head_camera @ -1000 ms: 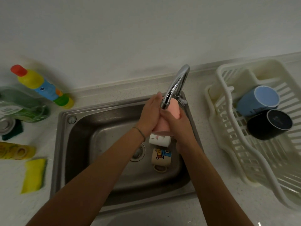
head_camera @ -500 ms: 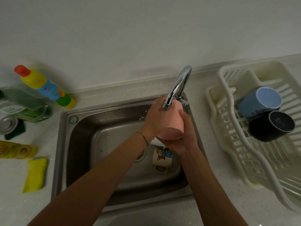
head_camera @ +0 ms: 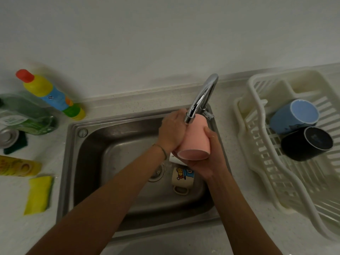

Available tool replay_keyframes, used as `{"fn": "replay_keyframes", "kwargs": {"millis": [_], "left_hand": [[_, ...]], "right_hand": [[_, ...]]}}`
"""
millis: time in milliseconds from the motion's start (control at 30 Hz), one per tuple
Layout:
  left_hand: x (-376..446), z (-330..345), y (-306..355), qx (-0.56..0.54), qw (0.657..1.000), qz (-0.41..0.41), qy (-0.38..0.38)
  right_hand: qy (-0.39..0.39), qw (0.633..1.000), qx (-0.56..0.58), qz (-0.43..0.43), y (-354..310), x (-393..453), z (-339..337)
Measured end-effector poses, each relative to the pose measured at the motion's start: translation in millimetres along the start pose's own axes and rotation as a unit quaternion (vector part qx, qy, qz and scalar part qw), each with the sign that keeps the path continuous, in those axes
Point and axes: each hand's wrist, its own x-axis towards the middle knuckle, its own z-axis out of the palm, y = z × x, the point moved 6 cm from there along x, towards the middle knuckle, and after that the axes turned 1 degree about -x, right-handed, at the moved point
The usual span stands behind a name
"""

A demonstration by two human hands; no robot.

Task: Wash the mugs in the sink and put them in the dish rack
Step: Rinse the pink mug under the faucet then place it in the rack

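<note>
The person is holding the pink mug (head_camera: 195,139) tilted under the faucet (head_camera: 201,98) over the sink (head_camera: 117,162), right hand (head_camera: 211,159) cupping its base and left hand (head_camera: 173,132) wrapping its side, seemingly to rinse it, while a cartoon mug (head_camera: 182,178) is lying below.

Speckled pale countertop (head_camera: 237,234), steel sink (head_camera: 88,162) set in, bottles (head_camera: 49,92) and sponge (head_camera: 37,195) left, dish rack (head_camera: 257,173) right

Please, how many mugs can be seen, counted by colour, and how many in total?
Pink mug: 1
Blue mug: 1
Black mug: 1
Cream cartoon mug: 1
White mug, mostly hidden: 1
Total: 5
</note>
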Motion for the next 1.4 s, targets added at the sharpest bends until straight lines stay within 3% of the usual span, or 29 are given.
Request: {"fn": "replay_keyframes", "kwargs": {"millis": [133,200,267,333,400,567,700,800,833,933,967,1033,1233,1333,1400], "left_hand": [[11,-13,-23,-0.068,0.99,-0.11,0.06],[-1,-7,-39,-0.173,0.966,-0.178,0.066],[-19,7,-53,-0.343,0.899,-0.269,0.027],[-32,21,-60,-0.463,0.834,-0.298,-0.023],[-39,23,-67,-0.51,0.81,-0.287,-0.041],[-40,6,-67,-0.499,0.829,-0.251,-0.035],[-42,-3,-57,-0.494,0.841,-0.22,-0.016],[-44,-3,-54,-0.485,0.854,-0.187,-0.015],[-45,-2,-54,-0.476,0.861,-0.179,-0.008],[-47,1,-56,-0.455,0.874,-0.168,0.015],[-48,2,-57,-0.459,0.871,-0.172,0.021],[-51,-2,-59,-0.467,0.865,-0.18,0.024],[-59,-7,-63,-0.464,0.867,-0.181,0.034],[-56,-8,-61,-0.483,0.853,-0.189,0.052],[-53,-10,-59,-0.484,0.851,-0.193,0.057]], "right_hand": [[-0.048,0.999,0.006,-0.015,-2,0,6],[-0.053,0.998,0.009,-0.018,-2,4,5],[-0.054,0.998,0.009,-0.023,0,8,3],[-0.047,0.998,-0.014,-0.034,-3,13,0],[-0.047,0.995,-0.071,-0.046,-8,16,0],[0.037,0.953,-0.286,-0.088,-15,22,2],[0.093,0.893,-0.395,-0.196,-21,22,16],[0.155,0.805,-0.504,-0.272,-19,20,27],[0.188,0.76,-0.55,-0.29,-18,20,31],[0.267,0.558,-0.716,-0.324,-8,21,42],[0.267,0.511,-0.744,-0.338,-4,23,45],[0.254,0.46,-0.776,-0.35,0,23,53],[0.16,0.469,-0.853,-0.163,-24,44,64],[0.173,0.419,-0.865,-0.212,-16,40,71],[0.205,0.482,-0.81,-0.263,-4,34,71]]}}
